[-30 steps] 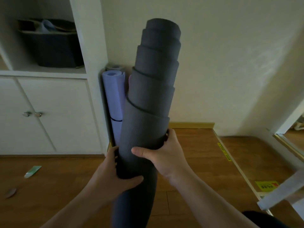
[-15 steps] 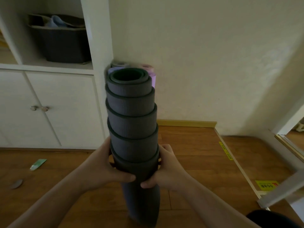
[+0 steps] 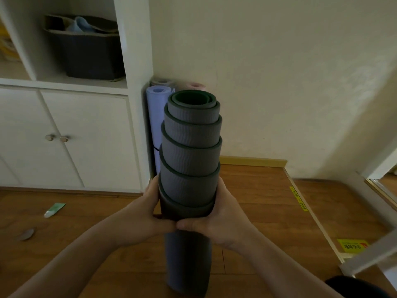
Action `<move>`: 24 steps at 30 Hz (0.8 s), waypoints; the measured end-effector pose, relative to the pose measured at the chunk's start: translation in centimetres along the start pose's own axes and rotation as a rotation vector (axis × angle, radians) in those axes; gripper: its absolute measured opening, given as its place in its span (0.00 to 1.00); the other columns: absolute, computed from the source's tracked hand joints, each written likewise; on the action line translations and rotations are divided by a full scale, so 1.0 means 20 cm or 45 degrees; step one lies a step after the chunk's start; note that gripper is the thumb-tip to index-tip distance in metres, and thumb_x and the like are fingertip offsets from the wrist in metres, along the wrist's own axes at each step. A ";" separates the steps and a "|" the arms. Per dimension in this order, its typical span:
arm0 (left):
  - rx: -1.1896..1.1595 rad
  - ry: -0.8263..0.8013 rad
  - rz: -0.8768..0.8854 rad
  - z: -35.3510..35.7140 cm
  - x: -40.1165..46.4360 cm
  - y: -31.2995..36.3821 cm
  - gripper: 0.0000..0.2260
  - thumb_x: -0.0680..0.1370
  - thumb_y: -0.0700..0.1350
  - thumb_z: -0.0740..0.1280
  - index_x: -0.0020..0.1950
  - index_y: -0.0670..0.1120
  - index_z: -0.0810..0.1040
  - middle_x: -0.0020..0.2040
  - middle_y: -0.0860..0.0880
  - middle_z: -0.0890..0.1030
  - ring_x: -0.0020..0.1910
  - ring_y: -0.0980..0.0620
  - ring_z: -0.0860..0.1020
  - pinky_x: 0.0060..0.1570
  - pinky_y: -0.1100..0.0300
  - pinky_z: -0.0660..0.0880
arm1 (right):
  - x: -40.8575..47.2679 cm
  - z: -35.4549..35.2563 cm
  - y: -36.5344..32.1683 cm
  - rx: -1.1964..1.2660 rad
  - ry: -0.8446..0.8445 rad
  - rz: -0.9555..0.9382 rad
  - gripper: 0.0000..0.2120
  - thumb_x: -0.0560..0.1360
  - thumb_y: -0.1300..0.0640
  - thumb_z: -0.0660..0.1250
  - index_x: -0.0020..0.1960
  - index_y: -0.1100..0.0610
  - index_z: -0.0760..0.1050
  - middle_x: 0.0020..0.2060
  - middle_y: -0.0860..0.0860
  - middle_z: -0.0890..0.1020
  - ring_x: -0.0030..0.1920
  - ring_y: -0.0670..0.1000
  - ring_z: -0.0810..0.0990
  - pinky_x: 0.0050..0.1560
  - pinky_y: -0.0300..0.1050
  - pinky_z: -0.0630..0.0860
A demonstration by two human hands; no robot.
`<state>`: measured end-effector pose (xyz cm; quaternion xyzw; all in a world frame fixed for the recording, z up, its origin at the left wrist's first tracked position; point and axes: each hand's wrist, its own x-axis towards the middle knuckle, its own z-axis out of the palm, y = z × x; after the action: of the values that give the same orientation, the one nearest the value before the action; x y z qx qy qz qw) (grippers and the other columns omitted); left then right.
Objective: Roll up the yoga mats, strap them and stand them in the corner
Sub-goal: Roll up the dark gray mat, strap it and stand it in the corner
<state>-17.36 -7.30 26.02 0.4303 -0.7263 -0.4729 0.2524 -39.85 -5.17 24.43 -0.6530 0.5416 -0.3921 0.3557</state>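
A rolled grey yoga mat (image 3: 190,155) stands upright in front of me, its inner layers telescoped upward in steps and its green core showing at the top. My left hand (image 3: 146,214) grips its left side and my right hand (image 3: 219,214) grips its right side, thumbs meeting at the front. Behind it, in the corner, a lilac rolled mat (image 3: 155,117) with a dark strap stands upright beside a grey-topped roll (image 3: 161,82) and a pink roll (image 3: 195,86), both mostly hidden.
A white cabinet (image 3: 86,138) with two knobs flanks the corner on the left; a dark bin (image 3: 86,52) sits on its shelf. A green tube (image 3: 54,209) and a small flat object (image 3: 26,234) lie on the wood floor. A yellow sticker (image 3: 352,245) marks the right floor.
The mat has come down from a raised tilt to upright, its top end now facing me. Both hands have closed in so that the thumbs meet at the front.
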 end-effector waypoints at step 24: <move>1.254 0.097 0.060 -0.08 0.37 0.88 0.24 0.85 0.64 0.49 0.50 0.55 0.81 0.47 0.54 0.80 0.46 0.54 0.78 0.57 0.47 0.77 | -0.03 -0.01 0.07 -0.108 -0.165 0.155 0.48 0.59 0.44 0.87 0.72 0.37 0.66 0.63 0.34 0.77 0.66 0.42 0.76 0.68 0.46 0.76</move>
<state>-26.62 -11.16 42.39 0.4988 -0.8634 -0.0514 0.0560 -40.59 -4.72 23.19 -0.6573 0.5724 -0.3034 0.3850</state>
